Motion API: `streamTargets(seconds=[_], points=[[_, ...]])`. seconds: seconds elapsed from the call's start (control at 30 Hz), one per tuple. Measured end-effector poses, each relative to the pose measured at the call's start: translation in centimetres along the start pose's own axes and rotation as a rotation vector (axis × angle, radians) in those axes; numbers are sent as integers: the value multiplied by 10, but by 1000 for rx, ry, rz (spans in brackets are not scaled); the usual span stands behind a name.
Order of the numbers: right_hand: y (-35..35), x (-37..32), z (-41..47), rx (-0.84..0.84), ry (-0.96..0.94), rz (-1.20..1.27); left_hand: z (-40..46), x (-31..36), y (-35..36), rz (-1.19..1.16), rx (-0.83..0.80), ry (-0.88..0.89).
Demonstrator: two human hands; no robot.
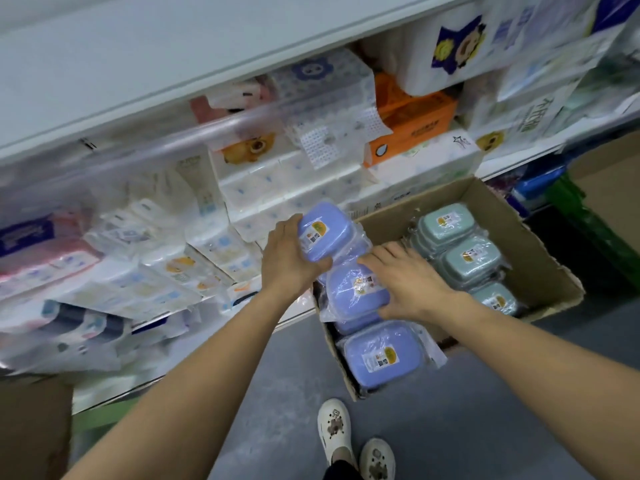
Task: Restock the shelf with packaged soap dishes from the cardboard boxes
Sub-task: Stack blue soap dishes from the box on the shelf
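Note:
An open cardboard box (540,251) sits on the floor by the shelf. It holds blue wrapped soap dishes on the left and green soap dishes (471,258) on the right. My left hand (289,258) grips a blue soap dish (323,230) raised at the box's far left corner. My right hand (405,282) lies over the right edge of a second blue soap dish (353,289) in the box, fingers curled on its wrapper. Another blue soap dish (381,355) lies nearest me.
Shelves (173,64) of packaged tissue and paper goods fill the left and top. An orange tissue pack (412,123) sits above the box. A brown box corner (31,427) is at bottom left. A green crate (595,233) stands at the right; my shoes (353,441) are on grey floor.

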State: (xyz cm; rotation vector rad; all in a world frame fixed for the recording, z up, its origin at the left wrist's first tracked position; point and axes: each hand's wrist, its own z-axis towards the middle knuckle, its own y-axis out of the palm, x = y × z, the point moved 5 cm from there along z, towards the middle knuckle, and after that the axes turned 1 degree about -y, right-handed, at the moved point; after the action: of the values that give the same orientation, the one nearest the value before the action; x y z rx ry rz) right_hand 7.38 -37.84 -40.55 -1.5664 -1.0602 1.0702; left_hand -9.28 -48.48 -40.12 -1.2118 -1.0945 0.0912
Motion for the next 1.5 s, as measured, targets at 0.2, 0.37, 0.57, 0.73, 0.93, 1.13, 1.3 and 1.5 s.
streamTargets(seconds=[0.2,0.37,0.57,0.73,0.93,1.13,1.3,1.5], points=[[-67,-10,-33,187,50,194,-66,18,-88,-156,191,-10],[-139,-35,-36,390,25,341,-105,32,-170,-204,326,18],[-213,-87,-17,513,-83,355,-131,33,-269,-260,483,39],[-269,-135,17,543,-171,340,-134,10,-341,-274,590,9],[-323,-196,111,465,-155,654,-109,-35,-419,-337,654,-47],[-339,-231,210,358,-74,863,-56,-78,-480,-317,618,-70],[-346,-238,277,373,-17,617,-12,-109,-516,-307,562,-74],[-337,-239,332,336,-42,219,32,-139,-531,-471,454,-121]])
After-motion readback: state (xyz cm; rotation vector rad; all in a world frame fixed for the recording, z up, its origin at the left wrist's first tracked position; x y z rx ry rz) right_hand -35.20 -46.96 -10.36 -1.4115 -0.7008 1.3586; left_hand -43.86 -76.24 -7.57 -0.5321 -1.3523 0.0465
